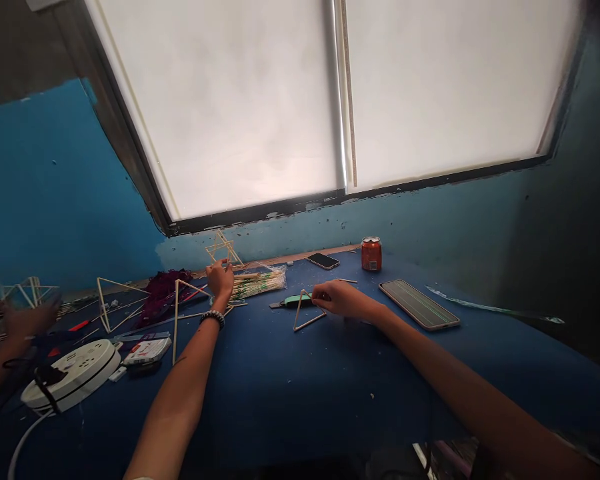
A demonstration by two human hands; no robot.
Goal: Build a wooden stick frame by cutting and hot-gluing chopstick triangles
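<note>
My left hand (pixel 221 280) is stretched far forward, its fingers closed around thin wooden sticks at the end of a bundle of sticks (pixel 258 281) lying on the blue table (pixel 300 373). A beaded bracelet sits on that wrist. My right hand (pixel 336 297) rests on the table with fingers pinched on a corner of a small stick triangle (pixel 307 312). A green-handled tool (pixel 293 301) lies just behind the triangle. A small stick frame (pixel 223 249) stands by the wall beyond my left hand.
A red can (pixel 371 254), a dark phone (pixel 323 261) and a larger phone (pixel 419 304) lie at the back right. Larger stick triangles (pixel 111 303), purple material (pixel 164 291), a round white power strip (pixel 73 373) and a small box (pixel 147 350) fill the left. Another person's hand (pixel 23 321) works at far left.
</note>
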